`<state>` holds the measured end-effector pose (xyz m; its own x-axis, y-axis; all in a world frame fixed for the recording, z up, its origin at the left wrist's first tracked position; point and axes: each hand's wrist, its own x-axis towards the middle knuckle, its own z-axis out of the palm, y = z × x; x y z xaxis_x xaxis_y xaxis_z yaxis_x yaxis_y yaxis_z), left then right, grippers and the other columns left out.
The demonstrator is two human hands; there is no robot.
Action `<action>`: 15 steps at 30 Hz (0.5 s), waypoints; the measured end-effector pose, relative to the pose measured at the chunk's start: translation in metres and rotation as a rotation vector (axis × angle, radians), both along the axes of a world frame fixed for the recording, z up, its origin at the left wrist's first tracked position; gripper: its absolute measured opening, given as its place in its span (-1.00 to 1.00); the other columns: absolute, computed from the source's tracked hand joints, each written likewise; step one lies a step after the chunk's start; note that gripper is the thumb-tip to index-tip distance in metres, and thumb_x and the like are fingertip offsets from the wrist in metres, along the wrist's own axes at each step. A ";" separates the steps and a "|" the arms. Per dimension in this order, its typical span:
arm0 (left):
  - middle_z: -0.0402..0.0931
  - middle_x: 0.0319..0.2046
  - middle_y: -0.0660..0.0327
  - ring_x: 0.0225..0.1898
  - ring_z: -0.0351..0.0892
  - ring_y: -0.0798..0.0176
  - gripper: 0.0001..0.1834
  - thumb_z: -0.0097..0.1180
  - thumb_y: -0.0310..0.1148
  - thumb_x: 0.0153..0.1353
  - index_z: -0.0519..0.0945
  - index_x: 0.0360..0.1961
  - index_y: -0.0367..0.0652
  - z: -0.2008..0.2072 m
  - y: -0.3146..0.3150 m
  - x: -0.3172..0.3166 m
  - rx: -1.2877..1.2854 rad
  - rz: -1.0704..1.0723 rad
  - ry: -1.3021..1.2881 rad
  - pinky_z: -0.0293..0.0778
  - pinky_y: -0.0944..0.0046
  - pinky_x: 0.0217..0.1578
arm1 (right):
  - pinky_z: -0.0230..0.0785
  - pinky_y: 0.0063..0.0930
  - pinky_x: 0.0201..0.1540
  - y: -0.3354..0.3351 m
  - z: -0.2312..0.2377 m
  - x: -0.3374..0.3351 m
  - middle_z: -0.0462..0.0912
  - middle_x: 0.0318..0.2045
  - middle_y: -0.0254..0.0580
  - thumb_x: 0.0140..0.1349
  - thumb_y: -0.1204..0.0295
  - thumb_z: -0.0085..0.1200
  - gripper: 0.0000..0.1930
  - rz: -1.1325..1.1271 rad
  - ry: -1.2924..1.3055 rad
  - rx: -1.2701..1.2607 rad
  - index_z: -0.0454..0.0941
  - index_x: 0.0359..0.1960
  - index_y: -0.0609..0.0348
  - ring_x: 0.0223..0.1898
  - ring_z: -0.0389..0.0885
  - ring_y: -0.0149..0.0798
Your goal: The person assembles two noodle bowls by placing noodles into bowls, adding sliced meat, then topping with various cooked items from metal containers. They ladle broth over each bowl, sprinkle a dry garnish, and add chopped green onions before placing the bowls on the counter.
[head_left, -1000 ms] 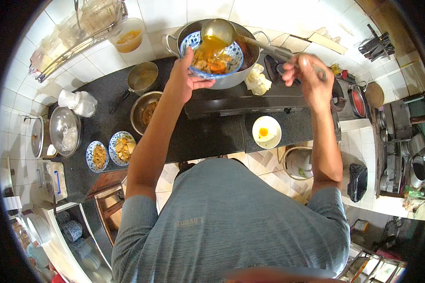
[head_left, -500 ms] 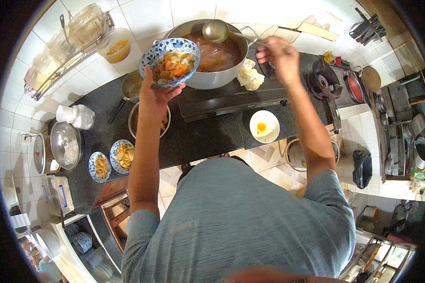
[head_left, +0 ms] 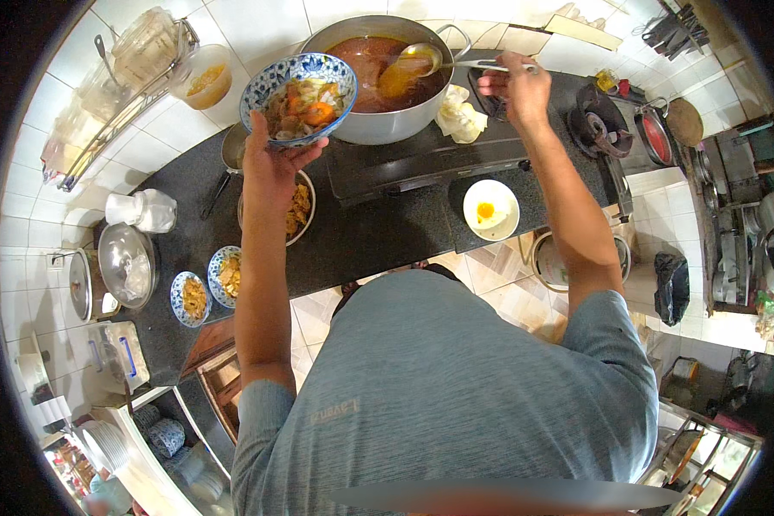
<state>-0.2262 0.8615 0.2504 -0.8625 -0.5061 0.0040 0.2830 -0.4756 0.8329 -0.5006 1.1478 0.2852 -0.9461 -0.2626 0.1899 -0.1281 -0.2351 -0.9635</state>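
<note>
My left hand [head_left: 275, 163] grips a blue-and-white patterned bowl [head_left: 305, 99] from below, tilted so its noodles, meat and orange pieces show. Just right of it stands a big metal pot [head_left: 378, 129] of reddish-brown broth on the black stove [head_left: 421, 163]. In my right hand [head_left: 525, 86] is the handle of a metal ladle [head_left: 423, 58]; its head sits at the broth's surface, toward the pot's right side, with orange liquid in it. Beneath my left forearm, a wider bowl of brownish food [head_left: 298, 211] is partly hidden.
Two small patterned bowls of food, one here [head_left: 190, 299], sit at the counter's left beside a glass lid [head_left: 127, 265]. A white bowl with a yolk [head_left: 491, 211] rests near the front edge. A crumpled pale bag [head_left: 460, 116] lies beside the pot. A small pan [head_left: 235, 146] stands behind my left forearm.
The ladle has gone from above the pot down to the broth, shifting right. My left hand and the bowl have moved slightly left and away from me.
</note>
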 end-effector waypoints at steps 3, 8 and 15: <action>0.64 0.01 -0.12 -0.17 0.78 -0.05 -0.24 -0.11 0.19 0.49 0.36 0.28 -0.38 0.001 -0.003 -0.003 0.009 0.006 -0.020 0.80 0.11 -0.23 | 0.67 -0.27 -0.52 0.006 0.026 0.009 0.67 -0.42 0.23 0.42 0.39 0.05 -0.72 -0.018 0.096 -0.033 0.50 -0.13 0.49 -0.52 0.73 -0.05; 0.66 -0.03 -0.14 -0.18 0.79 -0.06 -0.26 -0.10 0.16 0.50 0.39 0.24 -0.41 0.001 0.000 -0.015 -0.052 -0.081 -0.031 0.82 0.10 -0.25 | 0.69 -0.19 -0.35 0.016 0.067 0.035 0.70 -0.39 0.17 0.44 0.38 0.02 -0.74 0.026 0.160 -0.079 0.55 -0.14 0.43 -0.43 0.75 -0.05; 0.63 0.04 -0.17 -0.09 0.76 -0.10 -0.28 -0.09 0.13 0.51 0.37 0.25 -0.42 0.000 0.012 -0.027 -0.011 -0.182 0.010 0.81 0.01 -0.18 | 0.56 -0.34 -0.57 0.010 0.093 0.098 0.68 -0.48 0.04 0.45 0.36 0.03 -0.79 0.068 0.075 -0.064 0.52 -0.23 0.30 -0.58 0.66 -0.17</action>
<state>-0.2534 0.8739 0.2504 -0.9399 -0.3410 0.0179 0.2011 -0.5104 0.8361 -0.4031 1.1575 0.3782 -0.9089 -0.3105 0.2782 -0.1815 -0.3059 -0.9346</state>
